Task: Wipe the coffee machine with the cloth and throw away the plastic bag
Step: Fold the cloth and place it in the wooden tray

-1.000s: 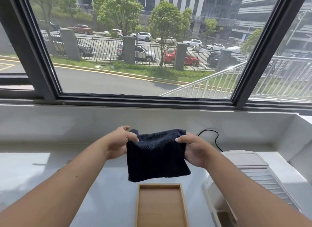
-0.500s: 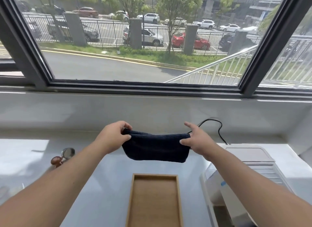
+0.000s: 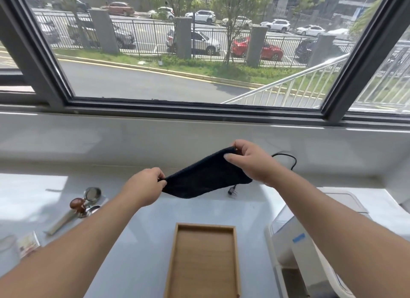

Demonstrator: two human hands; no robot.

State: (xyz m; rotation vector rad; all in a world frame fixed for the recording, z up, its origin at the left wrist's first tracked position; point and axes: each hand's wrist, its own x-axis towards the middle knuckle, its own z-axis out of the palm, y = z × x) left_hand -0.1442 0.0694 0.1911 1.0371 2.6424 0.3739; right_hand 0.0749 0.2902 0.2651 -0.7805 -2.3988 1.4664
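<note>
The person is holding a dark navy knitted cloth [image 3: 206,178] stretched between both hands in the air above a pale grey bench [image 3: 137,242]. The left hand [image 3: 144,186] is pinching the lower left end of the cloth between the thumb and curled fingers. The right hand [image 3: 250,162] is pinching the upper right end with thumb and forefinger, and it is sitting higher and nearer the back edge of the bench than the left. The cloth is slanting up from left to right, and its loose lower edge is sagging in a shallow curve.

A white plastic coffee machine [image 3: 295,242] is standing at the right front corner of the bench, and the right forearm is partly covering it. A thin black cable [image 3: 290,160] is looping along the back edge just behind the right hand, and its plug [image 3: 232,191] is lying on the bench just below the hanging edge of the cloth. A rectangular wooden tray [image 3: 205,225] is sitting at the middle of the front edge, between the two forearms.

Toward the left edge of the bench, a brown-knobbed tamper [image 3: 77,204] is lying beside a round metal portafilter [image 3: 92,193]. Nearer the left front corner, a small printed packet [image 3: 28,244] is showing just past the left forearm. A dark-framed window [image 3: 66,93] is running above the back edge.
</note>
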